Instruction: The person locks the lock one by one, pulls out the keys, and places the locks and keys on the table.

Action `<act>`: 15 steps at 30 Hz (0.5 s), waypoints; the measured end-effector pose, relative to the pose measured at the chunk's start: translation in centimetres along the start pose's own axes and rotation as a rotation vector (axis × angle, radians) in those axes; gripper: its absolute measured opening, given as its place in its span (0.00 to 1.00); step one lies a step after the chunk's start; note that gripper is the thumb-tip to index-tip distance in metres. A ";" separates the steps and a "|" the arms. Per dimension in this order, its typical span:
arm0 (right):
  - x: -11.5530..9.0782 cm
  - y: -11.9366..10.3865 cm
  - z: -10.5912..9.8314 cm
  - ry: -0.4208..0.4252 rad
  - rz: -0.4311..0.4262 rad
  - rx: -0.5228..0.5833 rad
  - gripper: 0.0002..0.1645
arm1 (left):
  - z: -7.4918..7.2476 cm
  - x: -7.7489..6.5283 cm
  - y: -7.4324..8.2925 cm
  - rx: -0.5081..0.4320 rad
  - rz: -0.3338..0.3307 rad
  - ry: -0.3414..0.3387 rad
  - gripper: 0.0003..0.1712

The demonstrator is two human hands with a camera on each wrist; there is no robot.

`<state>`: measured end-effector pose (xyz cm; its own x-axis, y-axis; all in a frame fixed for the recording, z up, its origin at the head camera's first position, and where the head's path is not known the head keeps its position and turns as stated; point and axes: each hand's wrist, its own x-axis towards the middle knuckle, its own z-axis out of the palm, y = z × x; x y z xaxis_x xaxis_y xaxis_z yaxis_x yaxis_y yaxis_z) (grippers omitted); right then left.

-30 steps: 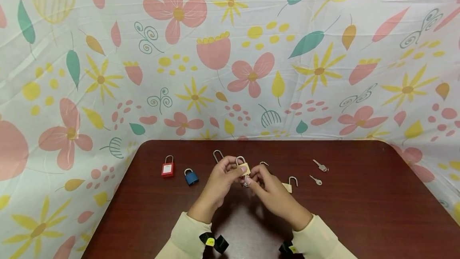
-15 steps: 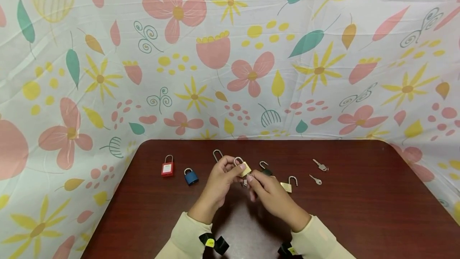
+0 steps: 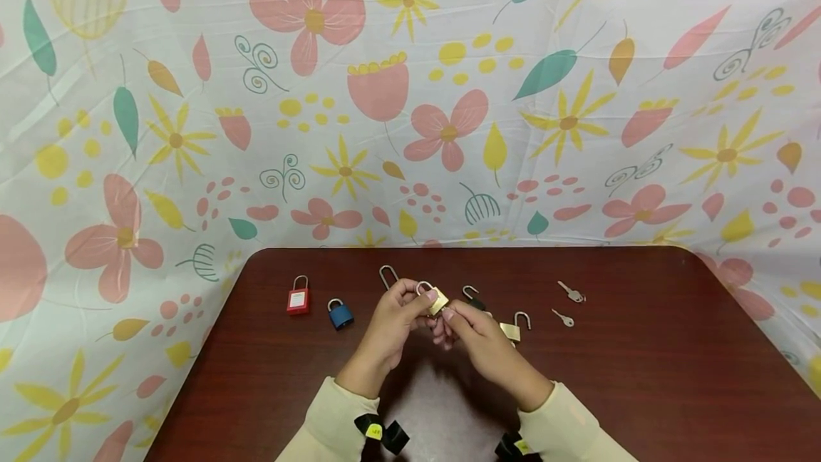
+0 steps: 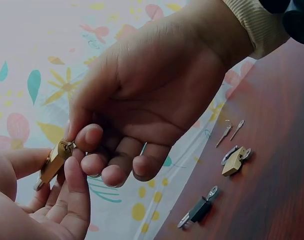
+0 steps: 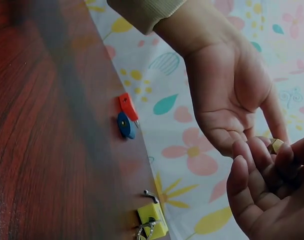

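Note:
My left hand (image 3: pixel 393 319) pinches a small brass padlock (image 3: pixel 439 302) between thumb and fingers. Its shackle points up and leans left. In the left wrist view, the keyhole end of this padlock (image 4: pixel 56 159) faces the other hand, with a bit of silver key (image 4: pixel 70 144) showing there. The thumb and forefinger of my right hand (image 3: pixel 477 334) pinch that key, which their tips mostly cover. In the right wrist view only a brass corner of the padlock (image 5: pixel 276 145) shows between the two hands.
Left on the table (image 3: pixel 256 391) stand a red padlock (image 3: pixel 298 301) and a blue padlock (image 3: pixel 341 316). A yellow padlock (image 5: pixel 153 220) lies behind my left hand. Rightward are a black padlock (image 3: pixel 475 301), another brass padlock (image 3: pixel 510 332) with raised shackle, and loose keys (image 3: pixel 573 295). Patterned cloth (image 3: pixel 410 162) hangs behind.
The padlock has tilted, its shackle leaning further left. My right fingers have turned downward, covering the silver key that showed earlier and uncovering the black padlock behind.

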<state>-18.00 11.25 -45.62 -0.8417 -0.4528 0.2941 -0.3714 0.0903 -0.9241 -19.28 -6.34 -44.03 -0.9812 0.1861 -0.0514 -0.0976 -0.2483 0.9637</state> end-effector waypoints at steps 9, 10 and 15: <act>0.0 0.2 0.0 0.018 -0.012 0.022 0.19 | 0.0 0.1 -0.2 0.000 0.004 0.002 0.09; 0.0 0.3 0.0 0.018 -0.013 0.023 0.19 | 0.0 0.1 -0.3 -0.001 0.006 -0.002 0.09; -0.1 0.2 0.2 0.019 -0.034 -0.004 0.18 | -0.3 0.2 -0.3 -0.014 -0.003 0.001 0.07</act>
<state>-17.92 11.18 -45.92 -0.8357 -0.4390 0.3300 -0.4017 0.0789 -0.9124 -19.48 -6.47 -44.41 -0.9811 0.1856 -0.0548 -0.1029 -0.2606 0.9599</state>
